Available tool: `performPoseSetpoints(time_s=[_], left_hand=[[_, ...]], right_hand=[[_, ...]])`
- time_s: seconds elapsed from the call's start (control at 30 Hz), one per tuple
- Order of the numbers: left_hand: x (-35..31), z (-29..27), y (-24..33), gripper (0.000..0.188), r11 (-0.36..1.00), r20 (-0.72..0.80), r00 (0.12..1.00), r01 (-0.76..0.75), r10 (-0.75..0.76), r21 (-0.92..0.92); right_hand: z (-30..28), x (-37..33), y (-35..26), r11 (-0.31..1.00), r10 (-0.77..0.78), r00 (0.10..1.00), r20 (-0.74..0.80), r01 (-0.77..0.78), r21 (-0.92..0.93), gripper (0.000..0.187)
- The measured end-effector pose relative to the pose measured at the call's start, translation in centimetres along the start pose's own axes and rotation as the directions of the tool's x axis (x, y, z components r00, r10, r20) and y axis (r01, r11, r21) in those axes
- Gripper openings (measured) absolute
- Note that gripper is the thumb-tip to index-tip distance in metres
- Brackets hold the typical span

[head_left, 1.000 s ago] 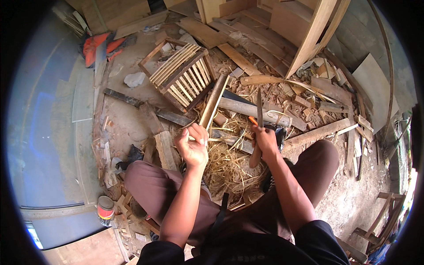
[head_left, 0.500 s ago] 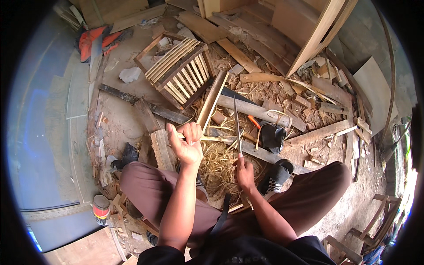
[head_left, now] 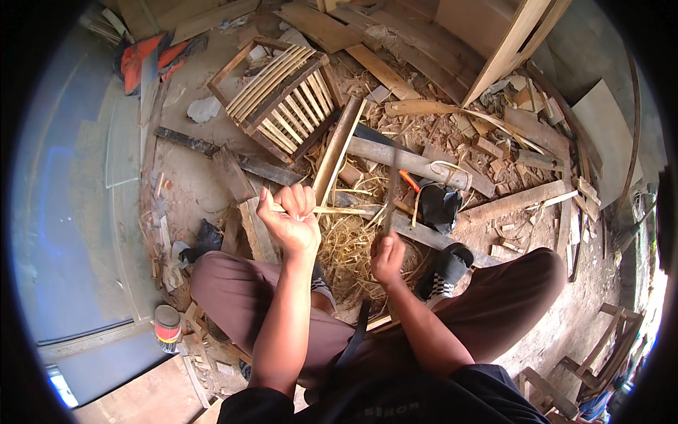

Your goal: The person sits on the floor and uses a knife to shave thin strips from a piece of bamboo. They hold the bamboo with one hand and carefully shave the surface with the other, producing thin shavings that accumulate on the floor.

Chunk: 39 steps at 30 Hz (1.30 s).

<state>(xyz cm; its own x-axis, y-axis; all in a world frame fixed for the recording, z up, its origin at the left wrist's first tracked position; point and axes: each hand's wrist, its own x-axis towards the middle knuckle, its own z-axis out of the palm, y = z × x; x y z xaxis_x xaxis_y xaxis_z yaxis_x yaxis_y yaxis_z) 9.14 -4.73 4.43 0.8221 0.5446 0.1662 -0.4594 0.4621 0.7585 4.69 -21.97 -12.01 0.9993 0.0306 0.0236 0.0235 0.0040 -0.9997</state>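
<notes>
My left hand [head_left: 291,220] is closed around a thin pale strip of wood or bamboo [head_left: 340,210], which sticks out to the right. In my right hand [head_left: 388,258] is the handle of a long-bladed knife [head_left: 393,187]. Its narrow blade points away from me, somewhat blurred, and crosses the picture near the strip's far end; whether the two touch I cannot tell. Below both hands lies a heap of curly pale shavings [head_left: 346,247], between my feet.
A slatted wooden frame [head_left: 282,99] lies ahead, beside a trough-like wooden piece [head_left: 340,150]. Right of that are a thick grey pole [head_left: 417,164], a black bag [head_left: 439,208] and an orange-handled tool [head_left: 409,181]. A small can [head_left: 167,325] stands at left. Boards and offcuts surround me.
The knife has tilted right and its hand has risen slightly. My left hand has shifted a little left and up, still holding the strip. The view has moved slightly.
</notes>
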Motion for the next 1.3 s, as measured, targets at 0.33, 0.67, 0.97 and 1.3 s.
performPoseSetpoints(time_s=[0.33, 0.67, 0.97, 1.3], left_hand=[[-0.9, 1.4, -0.6, 0.065, 0.999, 0.021, 1.0, 0.004, -0.005, 0.041], [-1.4, 3.2, -1.4, 0.066, 0.995, -0.024, 0.999, -0.032, 0.035, 0.097], [-2.5, 3.2, -1.4, 0.063, 0.975, -0.034, 0.989, -0.136, 0.144, 0.173], [-1.5, 2.5, -0.8, 0.063, 0.972, -0.135, 0.972, -0.171, 0.194, 0.163]], right_hand=[[-0.9, -0.9, 1.5, 0.713, 0.563, 0.827, 0.011, -0.479, -0.512, 0.069], [-0.8, -3.4, 5.1, 0.85, 0.262, 0.965, -0.019, -0.24, -0.469, 0.054], [-1.7, 0.3, -1.3, 0.661, 0.741, 0.646, 0.182, -0.749, -0.032, 0.064], [0.7, 0.9, -4.1, 0.982, 0.029, 0.994, 0.106, -0.048, 0.182, 0.059]])
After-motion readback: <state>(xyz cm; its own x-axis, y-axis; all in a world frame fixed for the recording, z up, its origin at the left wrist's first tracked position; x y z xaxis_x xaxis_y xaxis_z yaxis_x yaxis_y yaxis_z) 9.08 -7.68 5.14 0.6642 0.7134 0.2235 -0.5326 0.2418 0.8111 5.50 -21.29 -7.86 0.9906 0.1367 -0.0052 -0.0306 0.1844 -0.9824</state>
